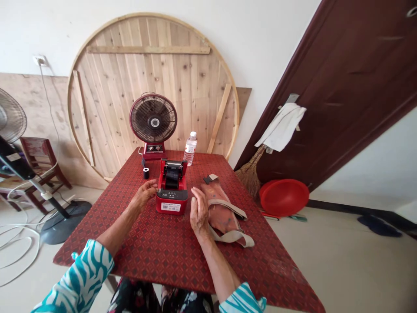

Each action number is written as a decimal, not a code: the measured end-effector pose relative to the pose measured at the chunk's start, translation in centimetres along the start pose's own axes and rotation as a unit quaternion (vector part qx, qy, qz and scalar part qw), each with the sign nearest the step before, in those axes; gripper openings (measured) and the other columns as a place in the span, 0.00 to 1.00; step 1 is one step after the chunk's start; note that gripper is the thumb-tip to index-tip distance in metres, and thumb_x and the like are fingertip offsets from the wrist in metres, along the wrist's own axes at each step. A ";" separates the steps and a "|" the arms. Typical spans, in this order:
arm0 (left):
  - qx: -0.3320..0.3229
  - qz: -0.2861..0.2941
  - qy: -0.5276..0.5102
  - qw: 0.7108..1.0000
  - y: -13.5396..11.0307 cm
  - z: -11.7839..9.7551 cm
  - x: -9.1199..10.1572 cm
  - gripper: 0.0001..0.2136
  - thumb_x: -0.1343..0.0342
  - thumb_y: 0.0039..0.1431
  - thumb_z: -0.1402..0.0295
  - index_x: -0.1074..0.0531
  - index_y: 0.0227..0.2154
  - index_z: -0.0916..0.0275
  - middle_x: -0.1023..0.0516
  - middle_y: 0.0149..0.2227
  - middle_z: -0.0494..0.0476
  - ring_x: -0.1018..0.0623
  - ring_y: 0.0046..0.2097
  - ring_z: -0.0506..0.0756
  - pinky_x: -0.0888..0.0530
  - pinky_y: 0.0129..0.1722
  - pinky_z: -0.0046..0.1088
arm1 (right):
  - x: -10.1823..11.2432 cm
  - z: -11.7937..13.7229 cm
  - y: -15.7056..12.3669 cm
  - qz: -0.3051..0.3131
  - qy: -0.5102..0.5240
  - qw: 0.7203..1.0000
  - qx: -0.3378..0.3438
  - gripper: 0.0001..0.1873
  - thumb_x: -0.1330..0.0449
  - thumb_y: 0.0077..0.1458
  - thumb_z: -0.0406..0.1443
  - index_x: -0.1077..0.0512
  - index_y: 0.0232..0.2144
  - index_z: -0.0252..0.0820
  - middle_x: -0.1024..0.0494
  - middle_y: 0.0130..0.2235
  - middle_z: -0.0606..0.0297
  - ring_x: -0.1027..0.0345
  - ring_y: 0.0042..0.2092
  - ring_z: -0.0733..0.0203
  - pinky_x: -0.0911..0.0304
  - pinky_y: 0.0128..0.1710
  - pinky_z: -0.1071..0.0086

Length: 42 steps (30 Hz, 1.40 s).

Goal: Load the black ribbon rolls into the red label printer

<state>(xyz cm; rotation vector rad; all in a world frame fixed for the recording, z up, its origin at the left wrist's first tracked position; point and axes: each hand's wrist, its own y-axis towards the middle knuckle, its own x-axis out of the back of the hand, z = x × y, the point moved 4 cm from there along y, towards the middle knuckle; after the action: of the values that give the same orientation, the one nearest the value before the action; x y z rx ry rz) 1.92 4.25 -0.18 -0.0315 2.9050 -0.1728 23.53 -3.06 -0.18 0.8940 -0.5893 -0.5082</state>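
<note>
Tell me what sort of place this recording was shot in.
Most likely a room in someone's home, though the view doesn't settle it: a pedestal fan stands on the left, and a straw broom and a red basin are near a dark door on the right.

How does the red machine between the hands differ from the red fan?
The red machine is boxy and open at the top; the red fan has a round, caged head. The machine sits between the left hand and the right hand, while the fan stands farther back. Both are red and black and rest on the patterned table.
</note>
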 end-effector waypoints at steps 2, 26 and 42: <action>-0.036 0.017 0.024 0.999 0.0 -0.7 -0.1 0.23 0.37 0.33 0.67 0.28 0.39 0.63 0.23 0.37 0.56 0.24 0.36 0.53 0.31 0.36 0.29 | -0.1 -1.3 -0.1 -0.013 0.006 0.999 -0.032 0.18 0.57 0.65 0.36 0.33 0.50 0.42 0.27 0.49 0.55 0.35 0.53 0.56 0.38 0.53 0.55; -0.191 0.198 0.701 0.658 5.6 -4.0 -10.3 0.10 0.36 0.38 0.78 0.26 0.25 0.59 0.21 0.36 0.65 0.23 0.46 0.69 0.30 0.45 0.41 | -1.7 -1.5 0.0 0.029 0.004 0.997 -0.065 0.17 0.56 0.65 0.34 0.30 0.47 0.40 0.25 0.47 0.57 0.33 0.51 0.58 0.42 0.52 0.61; -0.207 0.211 0.507 0.810 1.1 -10.9 -6.6 0.11 0.38 0.41 0.66 0.22 0.32 0.58 0.27 0.24 0.49 0.27 0.28 0.53 0.35 0.29 0.26 | -1.4 -2.3 -0.1 0.024 -0.029 0.999 -0.038 0.17 0.56 0.64 0.34 0.29 0.47 0.40 0.24 0.47 0.56 0.33 0.50 0.57 0.41 0.51 0.60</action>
<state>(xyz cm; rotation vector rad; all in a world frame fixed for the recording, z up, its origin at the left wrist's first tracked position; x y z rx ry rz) 5.83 6.78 11.74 0.8929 3.7841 0.7637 23.99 -0.97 -1.75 0.7942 -0.6385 -0.5109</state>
